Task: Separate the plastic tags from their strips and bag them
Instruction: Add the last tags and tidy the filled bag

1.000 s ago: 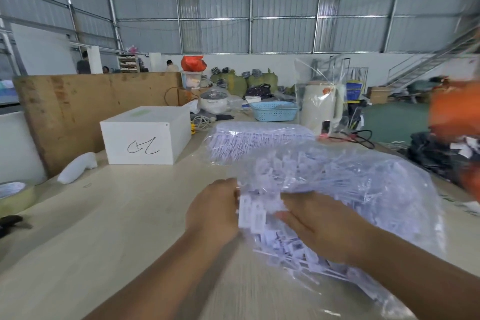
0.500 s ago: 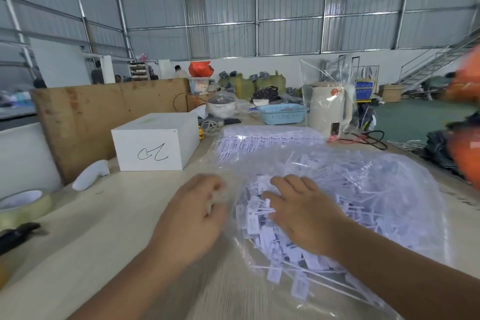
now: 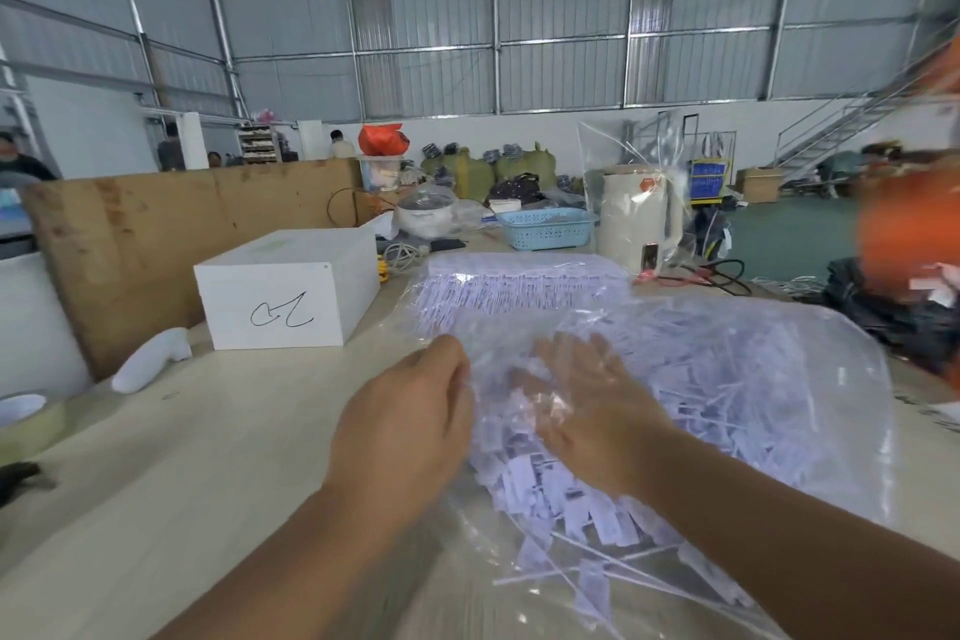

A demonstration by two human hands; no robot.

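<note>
In the middle of the frame a large clear plastic bag lies on the pale table, full of white plastic tags. The right hand is inside the bag, under the film, with fingers spread flat over the tags. The left hand is at the bag's left edge with fingers curled; it seems to hold the film, but I cannot tell surely. Behind the bag a packet of tag strips rests, and a white box stands at centre left.

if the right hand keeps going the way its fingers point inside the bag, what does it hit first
Probably the loose plastic tags heaped in the clear bag: the right hand lies inside it, fingers straight, pointing away. Beyond sits the stack of uncut strips; depth is unclear.
</note>
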